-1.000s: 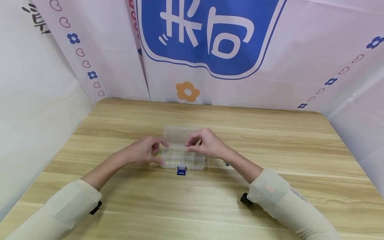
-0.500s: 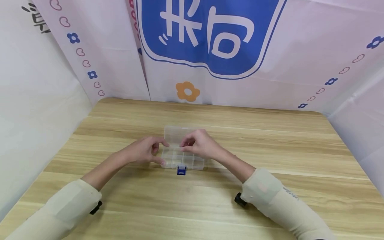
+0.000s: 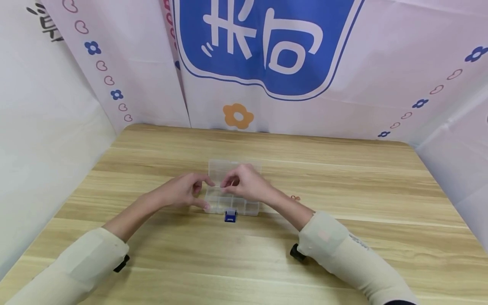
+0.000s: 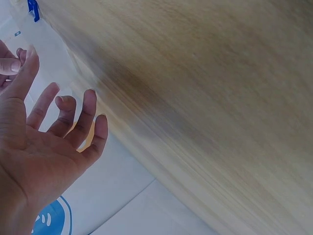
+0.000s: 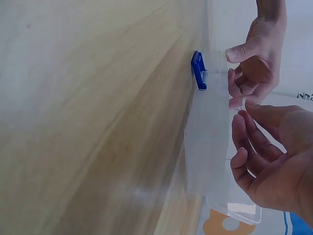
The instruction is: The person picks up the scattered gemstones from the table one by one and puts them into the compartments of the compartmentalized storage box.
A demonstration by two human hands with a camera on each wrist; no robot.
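A clear plastic compartment box [image 3: 238, 206] with a blue latch [image 3: 230, 216] lies with its lid [image 3: 218, 170] raised at the back. Across its left end, my left hand [image 3: 185, 189] holds it, thumb at the front corner and index finger near the hinge side. The other left fingers hang free in the left wrist view. Over the back left compartments, my right hand [image 3: 248, 184] pinches a tiny, thin, pale thing [image 5: 238, 109] between thumb and forefinger. Its kind is too small to tell.
Small orange pieces [image 3: 295, 198] lie on the wooden table [image 3: 236, 262] just beyond my right forearm. A printed cloth [image 3: 343, 114] hangs along the table's back edge. White cloth walls stand at both sides.
My right hand has moved left along the box's back compartments. The orange pieces now show beyond the right forearm, while a small blue-and-yellow thing is no longer visible. The left hand stays put.
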